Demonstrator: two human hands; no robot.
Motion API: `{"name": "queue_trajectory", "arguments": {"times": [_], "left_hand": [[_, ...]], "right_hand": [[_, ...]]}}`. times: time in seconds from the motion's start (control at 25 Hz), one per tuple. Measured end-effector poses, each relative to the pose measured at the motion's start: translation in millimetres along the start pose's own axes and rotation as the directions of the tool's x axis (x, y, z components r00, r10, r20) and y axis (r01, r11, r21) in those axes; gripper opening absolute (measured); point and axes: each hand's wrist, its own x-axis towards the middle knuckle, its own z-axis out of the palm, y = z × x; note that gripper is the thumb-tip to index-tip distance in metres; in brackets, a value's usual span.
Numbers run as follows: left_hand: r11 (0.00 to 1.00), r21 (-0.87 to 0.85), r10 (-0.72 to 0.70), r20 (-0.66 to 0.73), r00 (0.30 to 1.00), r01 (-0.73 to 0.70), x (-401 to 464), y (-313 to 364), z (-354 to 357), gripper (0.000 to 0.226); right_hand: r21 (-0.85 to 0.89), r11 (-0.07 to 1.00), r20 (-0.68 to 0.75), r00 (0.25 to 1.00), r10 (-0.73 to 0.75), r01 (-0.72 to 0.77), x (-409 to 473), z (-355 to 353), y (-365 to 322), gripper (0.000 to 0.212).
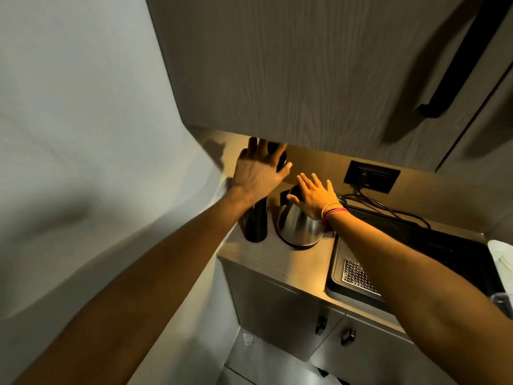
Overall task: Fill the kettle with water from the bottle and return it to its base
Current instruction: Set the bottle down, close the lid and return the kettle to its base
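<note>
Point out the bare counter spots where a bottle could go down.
Free: the wood-look counter strip in front of the steel kettle and tall black cylinder, left of the black sink. Crowded: the back corner, where both hands reach.

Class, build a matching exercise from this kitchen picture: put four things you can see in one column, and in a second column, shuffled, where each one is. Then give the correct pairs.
Things:
1. kettle
2. dark bottle
3. wall socket
4. thread bracelets

Places:
A. on the right wrist
B. on the back wall, with a cord plugged in
C. at the counter's left end, under the left hand
D. under the right hand

Pairs: 1-D, 2-C, 3-B, 4-A
</note>
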Motion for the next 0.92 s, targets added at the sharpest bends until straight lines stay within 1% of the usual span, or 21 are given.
{"name": "queue_trajectory", "arguments": {"times": [0.04,0.12,0.16,0.2,0.28,0.44,0.56,0.64,0.68,0.76,0.84,0.88,0.92], "left_hand": [[0.999,0.017,-0.044,0.077,0.996,0.043,2,-10,-1,0.066],[0.997,0.060,-0.059,0.238,0.970,0.046,0,-24,7,0.069],[0.997,0.063,-0.059,0.289,0.955,0.043,-3,-27,12,0.070],[0.997,0.053,-0.066,0.308,0.949,0.053,-7,-28,17,0.070],[0.996,0.030,-0.089,0.298,0.950,0.084,-10,-27,23,0.070],[0.997,0.058,-0.070,0.326,0.943,0.054,-6,-22,29,0.068],[0.994,0.032,-0.110,0.340,0.934,0.106,-7,-18,32,0.065],[0.992,0.015,-0.126,0.329,0.936,0.128,-8,-19,33,0.069],[0.992,0.006,-0.121,0.344,0.931,0.126,-6,-19,32,0.073],[0.990,0.001,-0.129,0.429,0.894,0.142,-1,-19,28,0.086],[0.985,0.076,-0.171,0.475,0.863,0.153,6,-15,20,0.106],[0.984,0.126,-0.172,0.449,0.877,0.129,10,-10,15,0.114],[0.985,0.149,-0.136,0.404,0.905,0.082,15,1,9,0.117]], "right_hand": [[-0.003,1.000,-0.001,1.000,0.006,-0.006,0,-4,0,0.081],[-0.010,1.000,-0.010,1.000,0.012,-0.012,-1,-15,3,0.081],[-0.008,1.000,-0.013,1.000,0.018,-0.018,0,-18,5,0.081],[-0.006,1.000,-0.018,1.000,0.025,-0.025,-1,-21,9,0.081],[-0.001,0.999,-0.023,0.999,0.038,-0.038,-5,-19,14,0.081],[0.013,0.999,0.014,0.999,0.045,-0.045,-13,-9,25,0.081],[0.025,0.999,0.025,0.999,0.033,-0.034,-19,-2,31,0.083],[0.048,0.998,0.038,0.999,0.032,-0.034,-22,0,35,0.086],[0.066,0.997,0.044,0.998,0.037,-0.040,-24,-1,38,0.088],[0.098,0.994,0.057,0.997,0.049,-0.055,-25,-3,44,0.093],[0.122,0.990,0.090,0.994,0.059,-0.070,-25,-7,51,0.098],[0.129,0.989,0.115,0.992,0.057,-0.071,-24,-9,54,0.100],[0.133,0.989,0.142,0.989,0.048,-0.068,-24,-12,57,0.099]]}}
